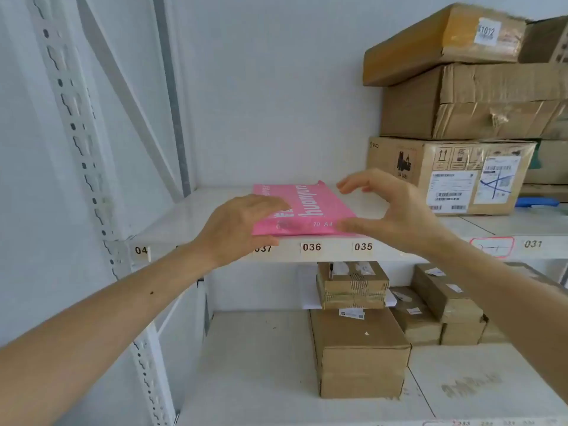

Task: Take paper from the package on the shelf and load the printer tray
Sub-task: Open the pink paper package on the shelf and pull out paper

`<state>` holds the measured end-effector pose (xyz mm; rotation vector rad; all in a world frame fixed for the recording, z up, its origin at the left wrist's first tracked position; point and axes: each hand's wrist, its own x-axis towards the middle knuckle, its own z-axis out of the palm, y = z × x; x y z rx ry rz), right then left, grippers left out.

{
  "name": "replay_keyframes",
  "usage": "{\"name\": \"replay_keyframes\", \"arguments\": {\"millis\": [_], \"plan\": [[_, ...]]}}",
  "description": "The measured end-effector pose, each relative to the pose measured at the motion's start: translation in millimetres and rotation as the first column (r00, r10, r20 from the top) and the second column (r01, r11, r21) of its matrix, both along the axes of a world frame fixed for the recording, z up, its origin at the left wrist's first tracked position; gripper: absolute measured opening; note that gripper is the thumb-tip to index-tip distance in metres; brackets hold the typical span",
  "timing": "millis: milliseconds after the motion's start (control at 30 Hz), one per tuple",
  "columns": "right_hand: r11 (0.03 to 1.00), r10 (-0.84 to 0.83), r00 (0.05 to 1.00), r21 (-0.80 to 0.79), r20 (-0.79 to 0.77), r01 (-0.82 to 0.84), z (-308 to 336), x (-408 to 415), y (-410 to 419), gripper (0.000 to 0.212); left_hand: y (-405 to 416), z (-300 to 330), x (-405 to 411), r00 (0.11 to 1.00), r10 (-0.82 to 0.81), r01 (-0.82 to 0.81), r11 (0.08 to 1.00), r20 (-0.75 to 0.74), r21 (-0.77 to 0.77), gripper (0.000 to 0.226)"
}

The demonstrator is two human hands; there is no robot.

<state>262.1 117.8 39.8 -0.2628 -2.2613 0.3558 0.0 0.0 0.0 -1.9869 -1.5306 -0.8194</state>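
— Where is the paper?

— The pink paper package [302, 210] lies flat on the white shelf [190, 222], right at the front edge, above the number labels [312, 247] reading 036 and 035. White letters run across its top, and "70 A4" is printed near the front edge.

— And your hands?

— My left hand [236, 227] rests palm down on the left front corner of the package, fingers spread flat over the wrapper, holding nothing. My right hand [396, 210] is at the right side of the package, wide apart: the thumb lies along the front right corner, while the fingers curve above the far right end. Whether those fingers touch the wrapper, I cannot tell.

— What else is near the package?

— To its right, well apart on the same shelf, stands a stack of cardboard boxes [473, 96], three high. The lowest box [445, 176] carries white shipping stickers with barcodes, one crossed out in blue pen. Something blue [536, 202] lies just to the right of that box.

— Below the package?

— On the lower shelf [261, 364], more brown boxes: a large one [359, 352] with a smaller one [352, 285] on top, and others [445, 305] to their right. To the left of the package rises a perforated white upright [73, 130].
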Motion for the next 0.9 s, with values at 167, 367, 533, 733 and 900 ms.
{"name": "replay_keyframes", "arguments": {"millis": [167,367,533,733,900], "plan": [[0.990,-0.007,0.989,0.139,0.148,-0.014,-13,-6,47,0.043,23,-4,-10,0.998,0.056,-0.058,0.997,-0.038,-0.051,0.045],[0.968,0.008,0.960,0.237,0.280,-0.077,-26,-11,88,0.032,35,-9,-16,0.995,0.086,-0.089,0.993,-0.041,-0.079,0.035],[0.963,0.031,0.959,0.249,0.282,-0.105,-31,-14,108,0.023,39,-11,-24,0.995,0.084,-0.089,0.992,-0.063,-0.086,0.024],[0.949,0.062,0.968,0.287,0.243,-0.132,-37,-16,111,0.010,37,-16,-32,0.985,0.026,-0.030,0.999,-0.173,-0.024,0.028],[0.940,0.059,0.978,0.318,0.201,-0.123,-41,-16,110,0.005,38,-21,-37,0.959,-0.004,0.020,0.998,-0.284,0.051,0.022]]}}
